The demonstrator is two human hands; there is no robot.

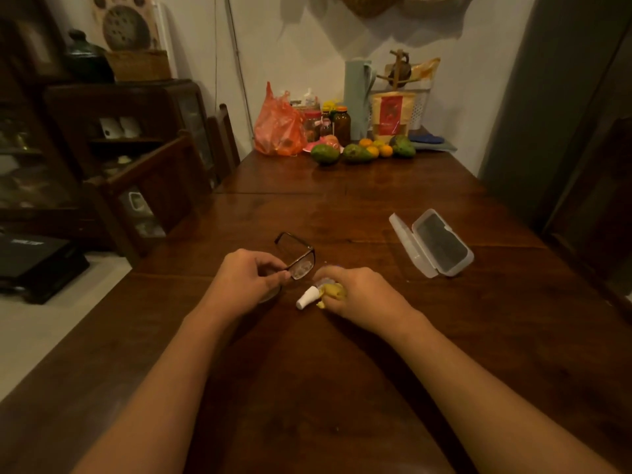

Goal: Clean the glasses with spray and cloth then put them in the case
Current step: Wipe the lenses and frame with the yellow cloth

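Clearly mid-task, the head view shows the left hand (pixel 246 278) pinching the dark-framed glasses (pixel 295 256) by the near rim between thumb and fingertips. It holds them just above the wooden table (pixel 307 388) with the temples unfolded and pointing away. The near lens looks speckled, which I take to be spray droplets, though the dim light makes that uncertain. The right hand (pixel 359 295) is curled round a small spray bottle (pixel 307 297), whose white nozzle pokes out toward the glasses. A bunched yellow cloth (pixel 333 292) is tucked in the same grip. The clear glasses case (pixel 436 242) lies open, with nothing in it, further back on the right and well apart from both hands. By my reading, the spraying is under way or just done. Wiping the lenses, folding the temples, laying the glasses in the case and shutting it are all left to do. Fruit (pixel 359 152) and jars sit at the far end.
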